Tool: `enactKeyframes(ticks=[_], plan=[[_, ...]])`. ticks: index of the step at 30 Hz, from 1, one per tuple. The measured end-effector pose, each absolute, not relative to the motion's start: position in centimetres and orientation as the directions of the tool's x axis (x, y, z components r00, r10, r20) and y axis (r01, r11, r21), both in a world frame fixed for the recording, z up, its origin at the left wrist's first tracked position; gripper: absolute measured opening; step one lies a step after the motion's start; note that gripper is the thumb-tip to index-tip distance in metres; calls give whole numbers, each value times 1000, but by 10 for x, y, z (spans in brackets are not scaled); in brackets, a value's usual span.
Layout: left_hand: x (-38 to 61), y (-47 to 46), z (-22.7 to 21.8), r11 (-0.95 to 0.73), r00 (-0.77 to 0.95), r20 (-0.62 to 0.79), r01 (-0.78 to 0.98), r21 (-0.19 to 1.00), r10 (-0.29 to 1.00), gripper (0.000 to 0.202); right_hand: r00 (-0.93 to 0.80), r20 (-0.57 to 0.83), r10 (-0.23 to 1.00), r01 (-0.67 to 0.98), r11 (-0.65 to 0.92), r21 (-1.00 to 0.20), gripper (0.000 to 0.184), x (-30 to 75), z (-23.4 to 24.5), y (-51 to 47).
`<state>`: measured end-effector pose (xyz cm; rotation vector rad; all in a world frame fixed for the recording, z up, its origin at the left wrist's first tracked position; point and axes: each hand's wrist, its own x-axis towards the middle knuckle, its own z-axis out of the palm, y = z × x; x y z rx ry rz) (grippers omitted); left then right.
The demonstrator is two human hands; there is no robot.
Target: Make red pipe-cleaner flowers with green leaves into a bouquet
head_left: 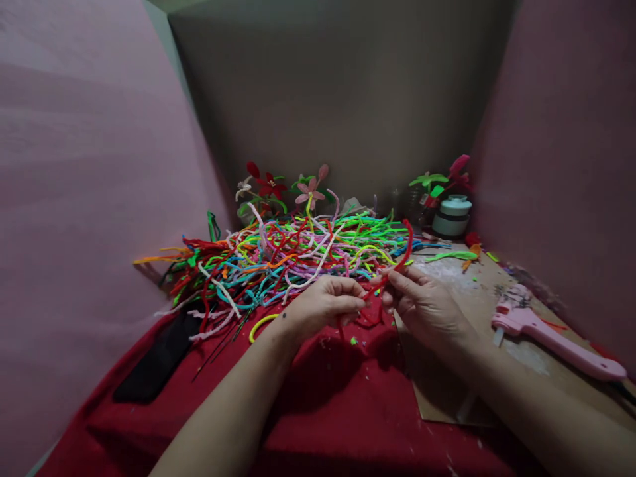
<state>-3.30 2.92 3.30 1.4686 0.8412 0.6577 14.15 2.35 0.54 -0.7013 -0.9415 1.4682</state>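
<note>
A red pipe cleaner runs between my two hands, its upper end curving up past the right one. My left hand pinches it between thumb and fingers, and a strand hangs below. Close beside it, my right hand also grips the red pipe cleaner with thumb and fingertips. Right behind both hands lies a heap of pipe cleaners in many colours. Under the hands is a red cloth with small scraps on it.
A pink glue gun rests on a cardboard sheet at right. A black phone lies at left. Pipe-cleaner flowers stand behind the heap, near a pale green jar. Pink walls rise on both sides.
</note>
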Motion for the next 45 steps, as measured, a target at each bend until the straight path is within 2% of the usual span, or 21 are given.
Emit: enactKeyframes(ticks=[6,11,16,20,22,26,30,33,35,39,45], plan=[[-31,29,27,179,630,-121,-29,983,767,14,-204,110,973,-567,-26,-823,14,145,8,23],[-32,30,23,263,681,-172,-31,964,712,13,-220,110,969,-576,-38,-817,17,144,10,22],[-33,27,22,194,692,-183,63,979,698,18,-288,102,952,-557,-80,-827,11,142,9,17],[-30,24,27,136,702,-190,133,982,687,31,-329,98,939,-543,-103,-833,14,141,11,13],[-26,24,28,138,626,-145,61,989,766,35,-355,78,932,-519,-127,-845,14,142,12,11],[-18,27,24,162,493,-10,-267,950,870,41,-457,-15,890,-397,-219,-891,23,141,10,9],[-15,30,19,63,356,111,-444,894,928,17,-567,-67,821,-383,-335,-861,20,138,3,9],[-15,32,18,32,289,156,-554,832,945,13,-639,-161,752,-371,-485,-792,15,136,-1,8],[-15,33,17,69,262,129,-634,770,957,12,-646,-217,732,-356,-541,-762,15,135,-1,6],[-15,38,15,158,261,48,-710,686,964,9,-591,-203,781,-366,-484,-795,16,130,-2,1],[-16,36,18,143,258,72,-725,674,964,12,-528,-150,836,-381,-392,-837,14,121,-1,-7]])
